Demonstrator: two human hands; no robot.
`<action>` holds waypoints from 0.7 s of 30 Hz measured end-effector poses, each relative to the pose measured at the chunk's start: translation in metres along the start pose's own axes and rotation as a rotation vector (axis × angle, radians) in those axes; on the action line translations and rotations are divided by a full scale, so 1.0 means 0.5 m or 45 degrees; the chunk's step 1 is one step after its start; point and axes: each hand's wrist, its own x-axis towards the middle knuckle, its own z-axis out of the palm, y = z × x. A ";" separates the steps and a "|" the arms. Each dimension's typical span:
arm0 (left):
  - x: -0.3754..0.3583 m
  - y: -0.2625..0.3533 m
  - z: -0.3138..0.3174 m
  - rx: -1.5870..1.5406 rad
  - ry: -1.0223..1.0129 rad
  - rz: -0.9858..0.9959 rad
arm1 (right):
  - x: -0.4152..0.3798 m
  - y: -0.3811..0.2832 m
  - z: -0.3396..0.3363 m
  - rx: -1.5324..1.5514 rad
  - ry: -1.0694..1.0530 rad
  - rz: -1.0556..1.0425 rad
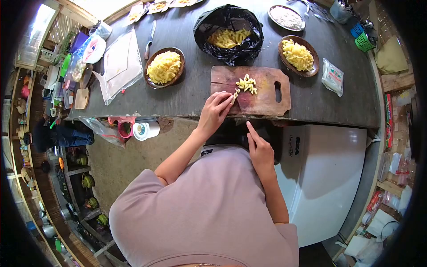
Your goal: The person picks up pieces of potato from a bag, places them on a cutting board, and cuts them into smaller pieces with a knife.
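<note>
On the wooden cutting board (pixel 267 99), my left hand (pixel 215 110) presses its fingertips on a pale yellow piece of food (pixel 234 99). Cut slices (pixel 247 84) of the same colour lie in a small heap just beyond it. My right hand (pixel 261 153) is at the table's near edge with its index finger stretched forward and the others curled. It seems to grip a knife (pixel 239 106), whose blade blends into the dark stained board and whose handle is hidden. Behind the board stands a black plastic bag (pixel 247 51) with yellow pieces inside.
Bowls of yellow pieces (pixel 163 67) (pixel 298 55) flank the bag. A plate of white flakes (pixel 287 18) and a sealed white packet (pixel 332 78) are at the right. Another knife (pixel 150 40) lies left, near plastic sheets (pixel 120 66). A white appliance (pixel 329 178) stands below the table.
</note>
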 end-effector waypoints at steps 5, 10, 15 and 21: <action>0.005 0.010 0.002 0.028 0.031 0.022 | 0.009 0.000 0.001 0.012 -0.006 0.039; 0.005 0.008 -0.002 0.015 0.003 -0.021 | 0.051 -0.021 -0.005 0.074 -0.018 0.002; 0.003 0.007 0.000 -0.024 0.024 -0.027 | 0.019 -0.010 -0.002 0.026 0.016 -0.017; 0.001 0.008 0.003 -0.029 0.052 -0.036 | 0.005 -0.021 -0.004 0.016 0.002 -0.002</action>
